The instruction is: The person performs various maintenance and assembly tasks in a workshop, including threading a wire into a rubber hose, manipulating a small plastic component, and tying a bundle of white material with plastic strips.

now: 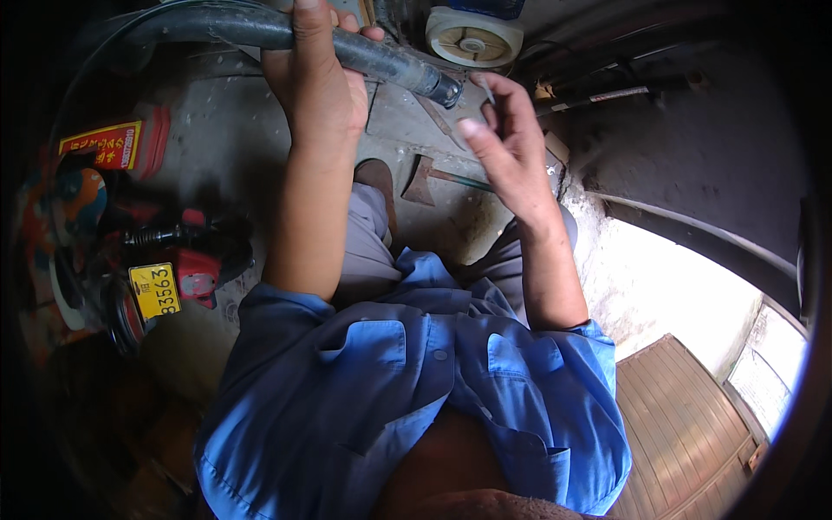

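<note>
A thick dark hose (381,62) runs across the top of the view, its worn cut-off-looking end pointing right. My left hand (314,74) is wrapped round it, thumb on top. Just right of the hose end is my right hand (511,139), apart from it, with the thumb and fingers curled toward each other. Between its fingers shows a small pale stick-like thing (486,90), too small to name surely. Below, on the floor, lies an axe (420,182) with a rusty head and a greenish handle.
A motorbike (186,269) with a yellow plate stands at left, near a red-and-yellow sign (102,147). A round whitish part (474,43) lies at the top. Along the right is a dark panel (702,156). A slatted brown panel (685,425) is at lower right.
</note>
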### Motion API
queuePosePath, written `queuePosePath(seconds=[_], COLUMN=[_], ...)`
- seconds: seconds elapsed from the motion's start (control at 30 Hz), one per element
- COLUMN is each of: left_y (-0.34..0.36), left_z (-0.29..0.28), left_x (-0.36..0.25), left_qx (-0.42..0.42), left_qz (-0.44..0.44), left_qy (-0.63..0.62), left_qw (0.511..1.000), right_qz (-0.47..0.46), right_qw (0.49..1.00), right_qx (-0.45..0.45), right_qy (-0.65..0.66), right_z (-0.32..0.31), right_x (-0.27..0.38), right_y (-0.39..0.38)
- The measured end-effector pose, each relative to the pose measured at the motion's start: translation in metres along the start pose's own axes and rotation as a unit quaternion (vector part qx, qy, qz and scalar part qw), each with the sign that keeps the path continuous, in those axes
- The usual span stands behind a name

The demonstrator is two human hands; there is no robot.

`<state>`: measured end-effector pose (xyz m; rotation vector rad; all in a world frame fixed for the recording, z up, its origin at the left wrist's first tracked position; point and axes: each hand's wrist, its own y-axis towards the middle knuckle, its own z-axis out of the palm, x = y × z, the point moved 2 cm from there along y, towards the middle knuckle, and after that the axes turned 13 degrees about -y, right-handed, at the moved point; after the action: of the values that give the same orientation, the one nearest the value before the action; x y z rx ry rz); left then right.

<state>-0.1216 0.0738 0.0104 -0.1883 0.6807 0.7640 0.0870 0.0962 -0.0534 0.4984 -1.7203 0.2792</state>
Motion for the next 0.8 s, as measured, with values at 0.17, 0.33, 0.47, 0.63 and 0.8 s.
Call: queuePosePath(seconds=[0.17,0.33,0.47,0.63,0.8], left_y=[-0.016,-0.027,-0.019,-0.014,-0.021], left_z=[0.026,0.044,0.024,0.015,0.013], left_x=[-0.001,-0.01,0.019,0.025,0.017], left_qx=[0.014,0.211,0.298,0.26,0.243], left_qz=[0.017,0.0,0.051,0.078,0.008], left_qy=[-0.012,-0.03,0.016,0.01,0.035], left_qw=[1.0,0.977,0.953,0.962,0.969], right_qz=[-0.066,-0.059,-0.032,-0.06,-0.088], right_qw=[0.991,0.995,0.996,0.994,0.983], right_qx=[-0.077,-0.066,-0.039,-0.059,-0.152], right_qy=[-0.092,0.048,0.075,0.076,-0.05], right_z=[0.003,-0.002,0.005,0.015,-0.008], right_x=[-0.016,0.005,0.013,0.007,0.015], right_y=[0.014,0.011,0.01,0.005,0.005])
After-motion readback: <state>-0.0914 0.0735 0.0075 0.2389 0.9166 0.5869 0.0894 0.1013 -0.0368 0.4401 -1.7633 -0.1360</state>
